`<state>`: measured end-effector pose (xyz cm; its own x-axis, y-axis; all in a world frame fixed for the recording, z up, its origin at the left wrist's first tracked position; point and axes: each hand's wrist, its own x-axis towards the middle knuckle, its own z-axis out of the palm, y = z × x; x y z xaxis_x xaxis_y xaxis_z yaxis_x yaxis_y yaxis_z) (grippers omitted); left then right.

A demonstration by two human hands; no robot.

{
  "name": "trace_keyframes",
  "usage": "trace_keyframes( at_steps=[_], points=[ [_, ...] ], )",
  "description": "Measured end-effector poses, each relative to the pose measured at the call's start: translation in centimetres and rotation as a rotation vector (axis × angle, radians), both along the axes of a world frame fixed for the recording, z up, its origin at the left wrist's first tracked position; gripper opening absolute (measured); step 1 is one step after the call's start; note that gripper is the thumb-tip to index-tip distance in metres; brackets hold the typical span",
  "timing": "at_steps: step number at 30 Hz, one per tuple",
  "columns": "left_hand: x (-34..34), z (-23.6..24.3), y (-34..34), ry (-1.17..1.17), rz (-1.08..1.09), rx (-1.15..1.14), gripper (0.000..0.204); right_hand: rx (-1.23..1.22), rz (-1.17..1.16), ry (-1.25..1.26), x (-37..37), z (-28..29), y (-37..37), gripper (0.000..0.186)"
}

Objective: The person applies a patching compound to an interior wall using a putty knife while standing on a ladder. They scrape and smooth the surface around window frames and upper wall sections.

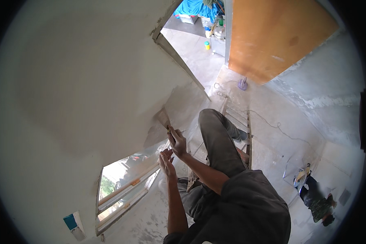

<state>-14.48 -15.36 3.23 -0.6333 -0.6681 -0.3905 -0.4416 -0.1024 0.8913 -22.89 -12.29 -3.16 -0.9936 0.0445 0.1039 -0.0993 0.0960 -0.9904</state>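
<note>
My right hand (pixel 177 142) is closed around the handle of a putty knife (pixel 163 118). Its wide blade lies against a darker, damp-looking patch (pixel 150 134) on the pale wall (pixel 89 81). Just below and to the left, my left hand (pixel 166 162) is raised close to the right wrist, fingers stretched out, and I see nothing held in it. Both hands are near the upper corner of a window opening (pixel 130 179) in the wall.
I am up on a wooden ladder (pixel 249 134), knees bent. An orange-brown door (pixel 276 36) stands beside a doorway to a floor with covered goods. A cord (pixel 278 127) and a purple bundle (pixel 242 84) lie below. Another person (pixel 317 199) is at lower right.
</note>
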Motion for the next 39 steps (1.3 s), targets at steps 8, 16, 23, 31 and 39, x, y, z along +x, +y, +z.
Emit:
trace_keyframes(
  at_steps=[8,16,23,31,39],
  points=[
    [0.5,-1.2,-0.7,0.028,0.061,-0.004,0.046,-0.075,-0.108,-0.080,-0.5,3.2,-1.7,0.036],
    [-1.3,-0.9,-0.6,0.042,0.026,0.005,0.047,-0.024,-0.087,-0.077,-0.6,2.8,-0.9,0.038],
    [-1.7,-1.5,-0.4,-0.015,-0.043,-0.096,0.046,-0.041,-0.148,-0.097,-0.6,3.5,-1.5,0.035],
    [-5.2,-1.4,-1.1,0.055,-0.178,0.218,0.059,-0.079,0.017,-0.107,-0.6,3.7,-0.1,0.041],
    [-8.0,-1.7,0.5,0.043,-0.173,0.231,0.052,0.346,0.132,0.131,-4.5,3.7,5.3,0.027]
  ],
)
